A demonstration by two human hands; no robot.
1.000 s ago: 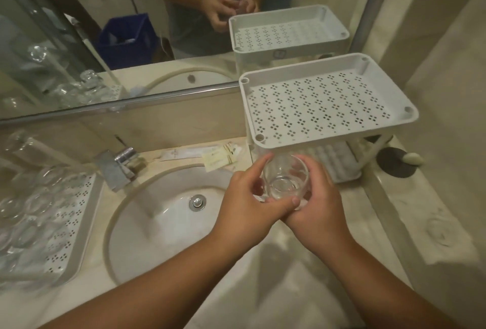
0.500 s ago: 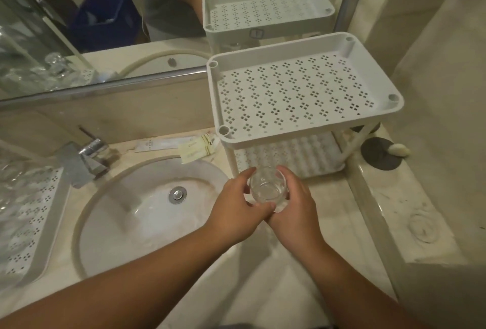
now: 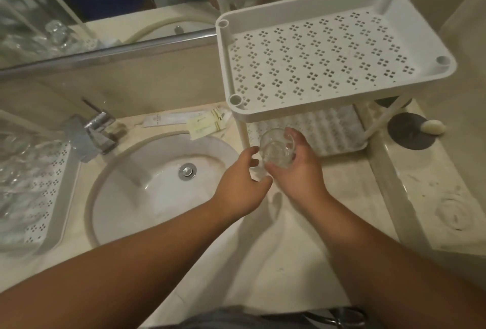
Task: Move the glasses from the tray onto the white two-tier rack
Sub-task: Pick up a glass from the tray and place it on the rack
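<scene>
A: What's around the work area?

B: Round white sink (image 3: 147,197) with a chrome drain (image 3: 187,171) centre-left, chrome faucet (image 3: 96,131) behind it. Toiletry sachets (image 3: 207,123) lie on the counter between faucet and rack. White two-tier rack (image 3: 334,60) sits on the right; its perforated top tier overhangs the lower tier (image 3: 328,131), and the front-left rack leg (image 3: 243,142) stands right by the hands. Dark round dish (image 3: 407,135) with a pale soap piece (image 3: 432,127) is right of the rack, on the raised ledge.

A: Glass position vs hands?

B: Clear drinking glass (image 3: 276,150) is in the right hand (image 3: 297,171), fingers wrapped round its far side, thumb under the near side, mouth tilted up toward the camera. It's at the front edge of the lower tier, below the top tier's lip, not set down. Left hand (image 3: 239,184) is just beside it, fingers loosely curled and spread, holding nothing; fingertips close to the glass, contact unclear.

A: Source tray?

B: White perforated tray (image 3: 50,197) at far left, cut off by the frame edge. Glasses on it (image 3: 18,171) are a blurred clear mass, count unreadable.

A: Other blind spots?

B: Most of the lower tier is hidden under the top tier. Mirror (image 3: 105,5) reflection is dim.
</scene>
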